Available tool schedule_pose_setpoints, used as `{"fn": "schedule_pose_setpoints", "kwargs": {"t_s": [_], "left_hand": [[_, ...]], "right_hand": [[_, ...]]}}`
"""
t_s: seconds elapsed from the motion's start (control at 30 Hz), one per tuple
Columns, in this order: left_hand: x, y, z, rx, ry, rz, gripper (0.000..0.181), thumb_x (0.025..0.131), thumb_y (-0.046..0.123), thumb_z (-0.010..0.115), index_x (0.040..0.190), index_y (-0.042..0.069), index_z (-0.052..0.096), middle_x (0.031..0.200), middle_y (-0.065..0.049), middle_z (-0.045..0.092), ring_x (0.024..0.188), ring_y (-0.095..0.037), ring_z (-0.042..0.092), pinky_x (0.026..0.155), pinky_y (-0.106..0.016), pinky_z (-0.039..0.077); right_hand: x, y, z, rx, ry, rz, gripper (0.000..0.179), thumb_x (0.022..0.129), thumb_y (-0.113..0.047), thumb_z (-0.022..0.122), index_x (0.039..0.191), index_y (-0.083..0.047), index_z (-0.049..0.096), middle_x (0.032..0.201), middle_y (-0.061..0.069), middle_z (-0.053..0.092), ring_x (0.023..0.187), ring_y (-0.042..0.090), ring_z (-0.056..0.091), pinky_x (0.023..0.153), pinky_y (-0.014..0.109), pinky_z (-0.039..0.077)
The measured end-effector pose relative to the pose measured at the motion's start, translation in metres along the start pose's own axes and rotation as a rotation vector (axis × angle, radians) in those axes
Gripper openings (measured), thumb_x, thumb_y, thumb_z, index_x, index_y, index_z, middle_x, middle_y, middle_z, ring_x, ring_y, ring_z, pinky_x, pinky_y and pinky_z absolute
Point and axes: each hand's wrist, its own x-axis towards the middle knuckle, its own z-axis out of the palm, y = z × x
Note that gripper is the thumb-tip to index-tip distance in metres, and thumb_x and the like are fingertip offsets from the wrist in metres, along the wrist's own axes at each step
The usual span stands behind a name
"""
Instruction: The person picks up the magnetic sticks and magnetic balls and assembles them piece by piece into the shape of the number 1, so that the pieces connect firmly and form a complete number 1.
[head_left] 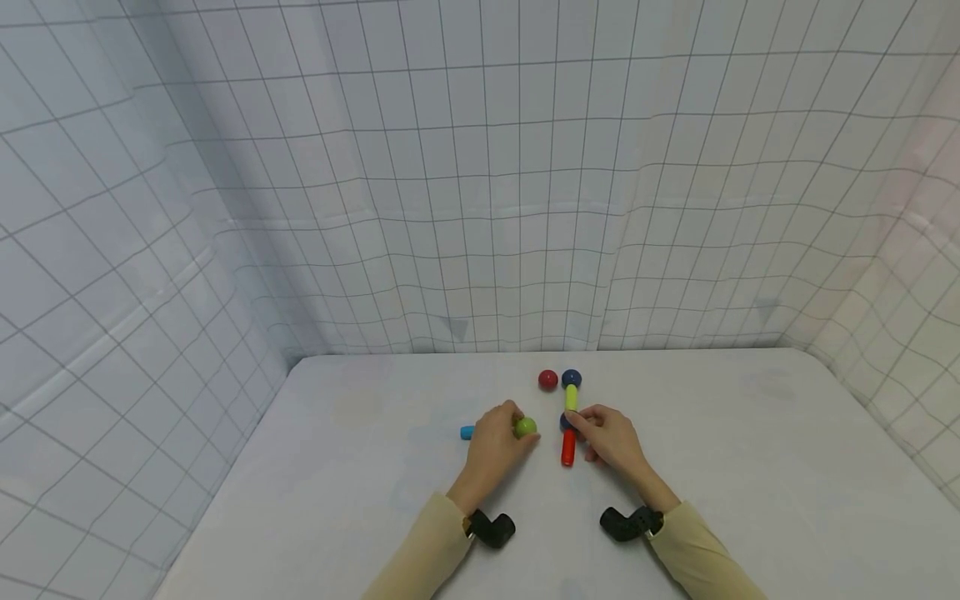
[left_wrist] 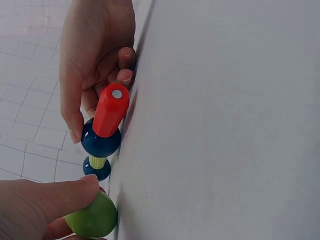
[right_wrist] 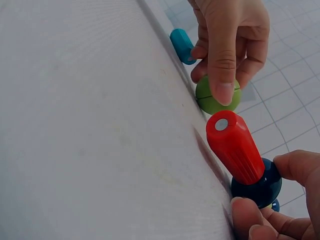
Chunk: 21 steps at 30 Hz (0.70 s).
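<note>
My left hand (head_left: 493, 440) pinches a green ball (head_left: 527, 427) between thumb and fingers, close over the table. My right hand (head_left: 615, 438) grips a dark blue ball (left_wrist: 100, 145), thumb and fingers at its sides. From that ball a red rod (head_left: 567, 448) points toward me, a small metal disc showing in its near end. On the far side, a yellow-green rod (head_left: 572, 398) links it in line with a second dark blue ball (head_left: 572, 379). The left hand partly hides a light blue rod (right_wrist: 181, 46) lying just beyond its fingers.
A dark red ball (head_left: 548, 380) sits left of the far blue ball. The white table (head_left: 360, 475) ends at a back edge against a white gridded curtain (head_left: 480, 208), which also hangs at both sides. Each wrist wears a black camera (head_left: 491, 530).
</note>
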Motion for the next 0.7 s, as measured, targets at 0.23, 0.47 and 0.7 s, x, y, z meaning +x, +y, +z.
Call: {"fn": "schedule_pose_setpoints", "kwargs": {"t_s": [0.23,0.47,0.7], "left_hand": [[-0.005,-0.002,-0.001,-0.088,-0.012,0.002,0.032,0.075,0.027,0.082,0.088,0.006,0.061,0.076,-0.002,0.062,0.061,-0.007,0.05,0.056,-0.022,0.044],[-0.011,-0.001,0.0,-0.118,-0.031,-0.02,0.032,0.075,0.028,0.082,0.088,0.008,0.061,0.076,0.001,0.06,0.061,-0.007,0.047,0.055,-0.022,0.042],[-0.013,-0.002,0.002,-0.177,-0.026,-0.002,0.031,0.075,0.025,0.082,0.087,0.007,0.061,0.072,0.002,0.057,0.061,-0.007,0.048,0.055,-0.022,0.042]], "right_hand": [[0.0,0.0,0.0,-0.007,0.004,0.0,0.036,0.089,-0.036,0.064,0.103,-0.003,0.065,0.065,0.0,0.058,0.04,0.015,0.052,0.039,0.025,0.037],[-0.001,0.001,0.0,-0.008,0.003,-0.002,0.036,0.089,-0.035,0.064,0.103,-0.003,0.065,0.064,0.001,0.058,0.041,0.015,0.052,0.04,0.025,0.037],[0.0,0.001,0.0,-0.009,0.003,0.003,0.037,0.089,-0.037,0.064,0.104,-0.003,0.065,0.065,0.001,0.059,0.041,0.015,0.052,0.04,0.025,0.036]]}}
